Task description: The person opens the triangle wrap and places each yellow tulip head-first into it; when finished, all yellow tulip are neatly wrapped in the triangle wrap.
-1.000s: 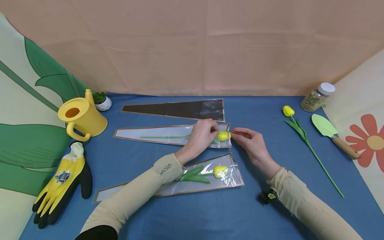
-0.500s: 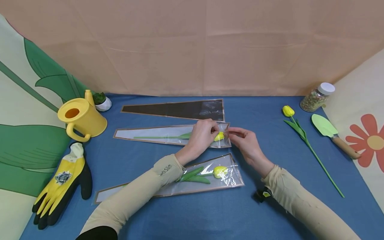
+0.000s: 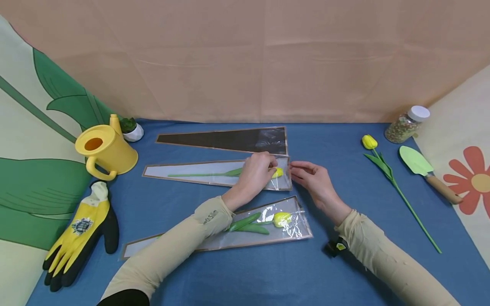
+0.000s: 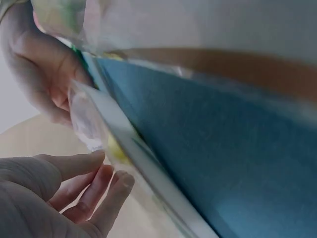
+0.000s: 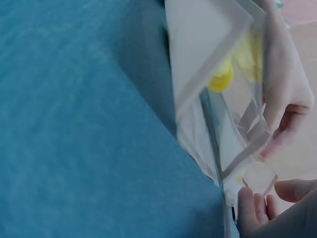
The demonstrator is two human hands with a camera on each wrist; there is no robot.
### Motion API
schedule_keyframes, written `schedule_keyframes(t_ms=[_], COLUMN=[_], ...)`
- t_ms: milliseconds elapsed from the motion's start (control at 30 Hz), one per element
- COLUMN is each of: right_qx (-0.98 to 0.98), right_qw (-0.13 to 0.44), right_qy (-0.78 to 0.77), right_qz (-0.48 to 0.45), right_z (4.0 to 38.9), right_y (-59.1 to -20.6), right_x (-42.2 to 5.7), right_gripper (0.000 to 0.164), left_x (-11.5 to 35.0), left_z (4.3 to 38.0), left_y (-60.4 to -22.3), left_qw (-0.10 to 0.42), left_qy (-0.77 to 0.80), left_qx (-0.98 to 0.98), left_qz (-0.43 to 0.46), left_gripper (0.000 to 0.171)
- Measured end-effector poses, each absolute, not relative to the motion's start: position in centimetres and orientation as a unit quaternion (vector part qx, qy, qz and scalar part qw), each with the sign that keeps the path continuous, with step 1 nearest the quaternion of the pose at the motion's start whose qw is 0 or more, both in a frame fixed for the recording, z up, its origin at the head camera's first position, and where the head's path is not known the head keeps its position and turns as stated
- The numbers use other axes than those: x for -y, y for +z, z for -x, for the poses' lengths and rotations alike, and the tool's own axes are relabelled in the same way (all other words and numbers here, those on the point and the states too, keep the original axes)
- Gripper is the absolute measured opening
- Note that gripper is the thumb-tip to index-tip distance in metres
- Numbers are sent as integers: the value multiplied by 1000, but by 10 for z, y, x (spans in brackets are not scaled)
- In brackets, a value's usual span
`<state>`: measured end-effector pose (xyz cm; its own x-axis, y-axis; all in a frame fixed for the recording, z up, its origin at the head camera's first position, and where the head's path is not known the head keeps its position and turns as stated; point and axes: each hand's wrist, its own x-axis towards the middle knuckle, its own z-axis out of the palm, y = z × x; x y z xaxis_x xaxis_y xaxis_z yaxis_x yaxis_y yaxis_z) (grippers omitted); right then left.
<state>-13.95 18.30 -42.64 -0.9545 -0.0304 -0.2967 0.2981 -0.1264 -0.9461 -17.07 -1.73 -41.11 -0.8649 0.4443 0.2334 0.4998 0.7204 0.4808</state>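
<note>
Pinching a wrapper (image 3: 195,168), the left hand (image 3: 253,172) adjoins a "…Slim" cuff (image 3: 214,210); whether the right hand (image 3: 315,182) pinches is unclear.

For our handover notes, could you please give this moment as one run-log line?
left hand: holding middle sleeve; right hand: at sleeve's wide end; yellow tulip: inside that sleeve; loose tulip: on blue cloth
</note>
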Motion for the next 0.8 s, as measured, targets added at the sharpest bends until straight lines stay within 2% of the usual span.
schedule_keyframes(t_ms=[400,533,800], right_qx=[-682,-699,-738], right_qw=[79,85,115], right_qy=[-718,-704,-660], right_qz=[-114,-91,-78], right_z=[160,174,208], right_y=[-410,-410,-409], right_x=[-205,-211,-205], right_gripper=[48,52,49], left_x=[38,43,43], left_z=[192,206,235], left_y=[-397,-393,-385], left_qw=[53,53,45], left_qy=[-285,-300,-309], left_qx=[923,916,907], left_qz=[254,263,283], left_gripper=[19,21,23])
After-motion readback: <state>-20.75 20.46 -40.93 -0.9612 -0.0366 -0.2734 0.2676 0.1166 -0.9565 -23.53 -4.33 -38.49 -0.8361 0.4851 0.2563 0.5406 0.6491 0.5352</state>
